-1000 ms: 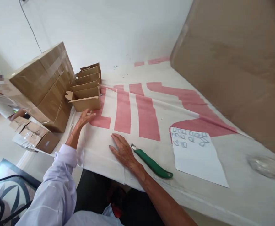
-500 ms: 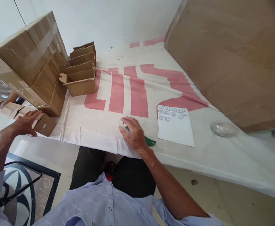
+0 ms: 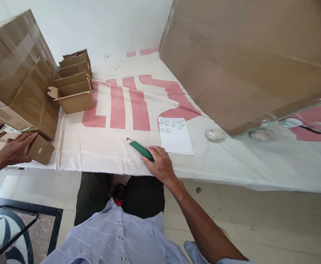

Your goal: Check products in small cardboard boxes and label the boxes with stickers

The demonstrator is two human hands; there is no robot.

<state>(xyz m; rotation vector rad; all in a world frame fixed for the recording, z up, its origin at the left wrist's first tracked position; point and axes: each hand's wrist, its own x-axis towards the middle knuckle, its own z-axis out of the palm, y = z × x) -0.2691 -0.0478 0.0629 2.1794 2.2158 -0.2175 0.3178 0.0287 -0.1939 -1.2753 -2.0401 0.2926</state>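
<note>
Touching the left hand [image 3: 17, 149] is a carton [image 3: 45, 145], label [image 3: 40, 150] illegible.

"Can you read anything here?"
"No words or numbers. The cloth [image 3: 100, 148] left of the paper sheet [image 3: 176, 143] bears big red block shapes [image 3: 117, 108], but I can't make out any word in them."
"And on the sheet?"
"Rows of small outlined marks [image 3: 168, 120] across its far part, too small to read."
"Any tags?"
"One white label [image 3: 40, 150] on the small carton [image 3: 45, 147] well left of the sheet, also illegible."
</note>
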